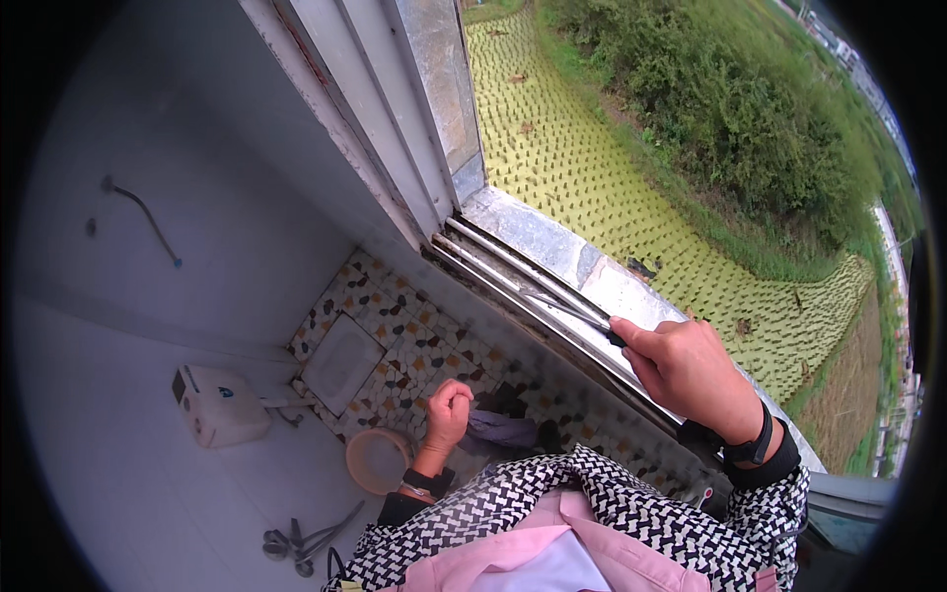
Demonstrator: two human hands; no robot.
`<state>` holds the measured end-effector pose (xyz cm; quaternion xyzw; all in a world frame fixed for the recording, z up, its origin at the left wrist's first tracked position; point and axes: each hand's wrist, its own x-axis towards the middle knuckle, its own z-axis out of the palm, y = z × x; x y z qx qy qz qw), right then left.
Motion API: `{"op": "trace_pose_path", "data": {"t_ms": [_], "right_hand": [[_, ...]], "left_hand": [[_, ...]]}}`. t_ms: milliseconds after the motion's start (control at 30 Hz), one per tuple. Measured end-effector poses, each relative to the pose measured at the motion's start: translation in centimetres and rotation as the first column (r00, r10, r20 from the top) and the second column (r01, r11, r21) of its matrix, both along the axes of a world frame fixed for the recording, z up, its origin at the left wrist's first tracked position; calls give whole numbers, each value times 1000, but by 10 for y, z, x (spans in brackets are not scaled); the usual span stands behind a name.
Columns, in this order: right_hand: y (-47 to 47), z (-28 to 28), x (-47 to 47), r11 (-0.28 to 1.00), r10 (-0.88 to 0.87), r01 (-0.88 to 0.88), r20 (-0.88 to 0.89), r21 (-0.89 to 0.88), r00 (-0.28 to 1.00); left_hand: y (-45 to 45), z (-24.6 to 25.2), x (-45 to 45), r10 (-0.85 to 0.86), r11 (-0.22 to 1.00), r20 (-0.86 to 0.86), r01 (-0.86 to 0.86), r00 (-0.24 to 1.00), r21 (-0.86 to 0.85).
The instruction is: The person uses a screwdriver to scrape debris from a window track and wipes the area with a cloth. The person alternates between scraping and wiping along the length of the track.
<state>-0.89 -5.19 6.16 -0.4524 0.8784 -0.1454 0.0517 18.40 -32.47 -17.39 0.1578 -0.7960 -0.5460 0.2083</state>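
Observation:
My right hand point(684, 370) grips a slim metal tool point(570, 307) by its black handle, with the index finger laid along it. It looks like a screwdriver, though the tip is hard to make out. Its shaft slants along the dirty white track point(492, 270) of a sliding window, the tip at or just above the rails. Lower down, inside the room, my left hand point(447, 416) is curled into a fist, and nothing shows in it. Beside that fist is purple fabric point(503, 429); whether the hand touches it cannot be told.
A stone sill point(540, 222) runs outside the track, above a stubbled field point(577, 163). The window frame point(370, 96) rises at upper left. Below are a squat toilet point(342, 362), a bucket point(379, 460), a wall-mounted cistern point(222, 405) and a shower fitting point(303, 544).

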Motion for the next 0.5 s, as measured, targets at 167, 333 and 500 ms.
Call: {"op": "trace_pose_path", "data": {"t_ms": [167,333,500], "right_hand": [[-20,-2,-1,1000,-21,22,-41,22,999],[-10,-15,6,983,-21,9,-68,-181,997],[-4,-8,15,997,-1,1,6,71,1000]], "left_hand": [[3,-4,36,39,997,61,-35,997,-65],[-8,-6,51,60,985,85,-46,995,-163],[-23,-4,66,85,980,147,-56,985,-193]]}}
